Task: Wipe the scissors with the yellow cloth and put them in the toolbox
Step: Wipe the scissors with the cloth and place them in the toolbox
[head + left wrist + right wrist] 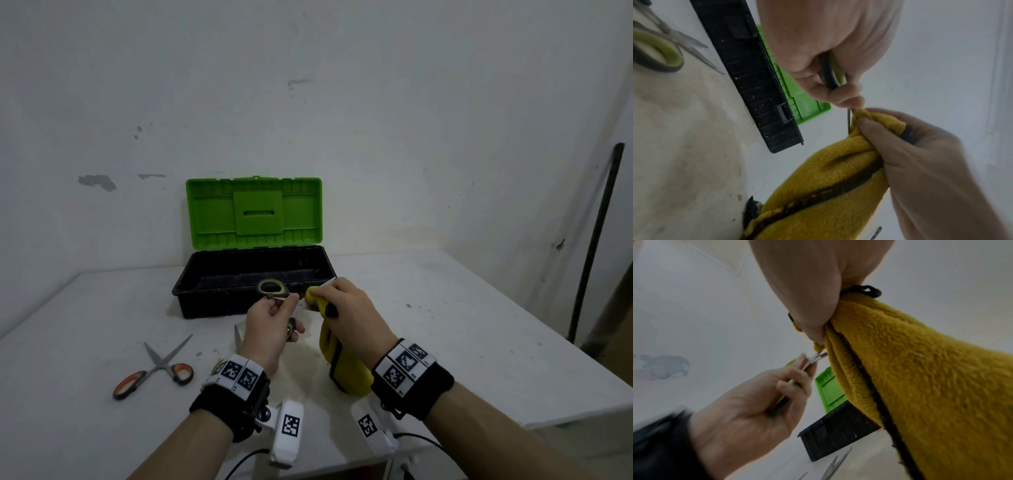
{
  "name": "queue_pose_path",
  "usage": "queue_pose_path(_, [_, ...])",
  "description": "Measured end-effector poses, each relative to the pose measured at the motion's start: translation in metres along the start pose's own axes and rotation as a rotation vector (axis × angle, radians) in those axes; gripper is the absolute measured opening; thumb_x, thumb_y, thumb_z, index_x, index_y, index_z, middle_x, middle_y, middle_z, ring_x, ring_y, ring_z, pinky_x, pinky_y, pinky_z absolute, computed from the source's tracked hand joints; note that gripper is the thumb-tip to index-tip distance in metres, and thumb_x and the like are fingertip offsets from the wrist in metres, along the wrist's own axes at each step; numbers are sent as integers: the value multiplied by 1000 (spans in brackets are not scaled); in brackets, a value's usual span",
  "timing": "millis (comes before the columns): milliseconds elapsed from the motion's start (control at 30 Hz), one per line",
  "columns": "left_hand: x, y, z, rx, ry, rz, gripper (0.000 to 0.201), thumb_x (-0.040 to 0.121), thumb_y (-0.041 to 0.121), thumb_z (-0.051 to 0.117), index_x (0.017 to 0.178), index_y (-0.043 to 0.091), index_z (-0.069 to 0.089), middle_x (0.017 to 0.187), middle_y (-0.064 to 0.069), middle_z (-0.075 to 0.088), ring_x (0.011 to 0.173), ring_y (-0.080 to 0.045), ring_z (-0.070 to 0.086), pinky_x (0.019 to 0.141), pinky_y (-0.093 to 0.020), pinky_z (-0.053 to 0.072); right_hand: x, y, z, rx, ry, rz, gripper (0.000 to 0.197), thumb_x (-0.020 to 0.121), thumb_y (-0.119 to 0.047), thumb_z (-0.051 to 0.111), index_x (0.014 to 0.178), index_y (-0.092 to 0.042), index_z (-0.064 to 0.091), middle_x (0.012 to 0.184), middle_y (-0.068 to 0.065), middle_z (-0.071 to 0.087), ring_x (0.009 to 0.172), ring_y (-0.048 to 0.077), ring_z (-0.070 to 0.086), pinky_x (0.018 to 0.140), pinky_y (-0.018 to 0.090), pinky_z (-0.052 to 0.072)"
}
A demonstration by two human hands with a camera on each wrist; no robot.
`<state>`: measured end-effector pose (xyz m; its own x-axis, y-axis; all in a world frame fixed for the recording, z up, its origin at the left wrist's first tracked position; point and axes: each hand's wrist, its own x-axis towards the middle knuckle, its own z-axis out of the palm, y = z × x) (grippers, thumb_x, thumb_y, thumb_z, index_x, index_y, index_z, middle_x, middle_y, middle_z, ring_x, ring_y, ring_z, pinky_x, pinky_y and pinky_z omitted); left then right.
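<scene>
My left hand [270,322] grips the handles of the green-and-grey scissors [272,288], held in the air just in front of the toolbox [253,274]. My right hand [342,308] pinches the yellow cloth [346,370] around the blade, whose tip sticks out past the fingers. In the left wrist view the blade [849,120] disappears into the cloth [828,178] right below my left hand [828,65]. From the right wrist, the blades [818,357] meet the cloth [920,369] under my right hand [807,288]. The toolbox is open, with a black base and a raised green lid.
Orange-handled scissors [154,373] lie open on the white table [445,325] at the left. Another green-handled pair [659,52] lies on the table below my left wrist. A dark pole [596,240] leans against the wall at the right.
</scene>
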<state>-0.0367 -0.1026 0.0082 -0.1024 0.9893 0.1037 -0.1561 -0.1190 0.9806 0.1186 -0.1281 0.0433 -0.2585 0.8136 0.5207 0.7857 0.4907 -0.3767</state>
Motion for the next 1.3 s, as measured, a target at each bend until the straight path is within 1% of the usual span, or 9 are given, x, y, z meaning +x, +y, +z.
queue_pose_path(133, [1,-3,-4,23,22,14,19,97,21,65,89,4,63,58,-3,61,54,-22,58,45,-30,43,12,16,-14,26,129,188,37,90,-2,56,120,-21,66,107,1,55,94,20,57,83,35,53])
queue_pose_path(200, [2,-3,-4,30,30,14,21,97,23,65,89,3,63,55,-3,61,54,-23,57,45,-30,44,9,11,-15,39,131,162,38,88,0,56,120,-19,65,109,2,56,95,19,57,84,36,53])
queue_pose_path(333, [3,-1,3,2,14,10,22,98,21,63,91,1,63,63,-5,63,54,-21,58,44,-29,43,-4,-13,-6,11,-38,5,44,87,2,58,127,-17,62,117,6,55,104,22,55,89,35,49])
queue_pose_path(533, [3,-3,-4,57,14,40,22,98,22,63,87,3,62,52,0,61,55,-28,57,45,-30,44,12,15,-17,12,129,178,34,89,-3,57,117,-20,68,104,1,56,94,21,59,81,31,52])
queue_pose_path(733, [0,1,-1,208,-52,144,22,99,23,61,84,9,67,55,-4,65,53,-23,60,48,-33,49,4,-16,-10,-29,-79,24,32,91,-8,57,120,-18,63,113,6,55,99,24,55,86,36,50])
queue_pose_path(867, [-1,0,-4,277,-47,166,23,99,25,61,84,9,68,55,-11,67,46,-23,57,51,-36,50,17,9,-17,-61,-29,198,25,92,-9,54,111,-20,67,106,3,53,97,24,55,83,36,51])
queue_pose_path(967, [1,-1,-7,224,-21,135,21,98,24,62,86,8,66,54,-9,65,50,-28,58,54,-39,49,15,19,-20,-20,71,201,28,90,-5,55,109,-22,68,104,1,54,95,22,56,81,33,51])
queue_pose_path(1133, [4,2,3,78,4,8,23,98,25,63,88,4,64,56,0,65,58,-26,60,49,-31,47,-2,1,-5,2,12,-106,35,83,5,64,111,-17,70,109,2,62,97,20,61,84,34,52])
queue_pose_path(1300, [0,2,3,-3,12,-50,22,98,24,64,93,2,65,55,2,63,54,-17,59,48,-29,45,12,31,-11,73,195,102,29,84,4,59,93,-21,69,99,-4,62,89,17,62,74,38,56])
